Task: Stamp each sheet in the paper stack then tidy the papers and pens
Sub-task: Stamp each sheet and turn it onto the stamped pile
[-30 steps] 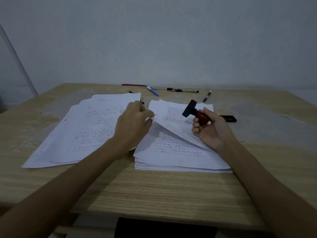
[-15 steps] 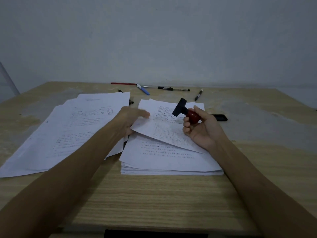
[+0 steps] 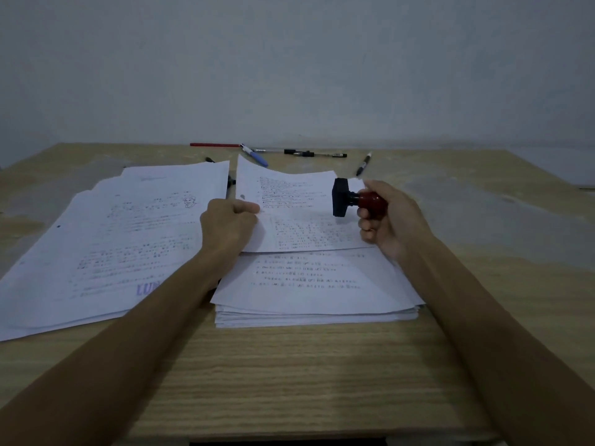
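- Top sheet (image 3: 299,214) was lifted off the paper stack (image 3: 315,297), left edge pinched by left hand (image 3: 227,225).
- Stamp (image 3: 354,199) was over the stack's far right, red knob clenched in right hand (image 3: 391,217), black base pointing left, clear of the sheet.
- Versus half a second earlier, the sheet stood higher, far corner curled up.
- Stamped pile (image 3: 112,239) lay left of the stack; pens (image 3: 315,153) lay behind it on the table (image 3: 289,381).

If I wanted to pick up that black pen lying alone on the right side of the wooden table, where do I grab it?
Pinch the black pen around the middle of its thin barrel, coming straight down from above. It lies flat on the wooden table, angled, with bare wood along both sides, so fingers probably fit either side easily.
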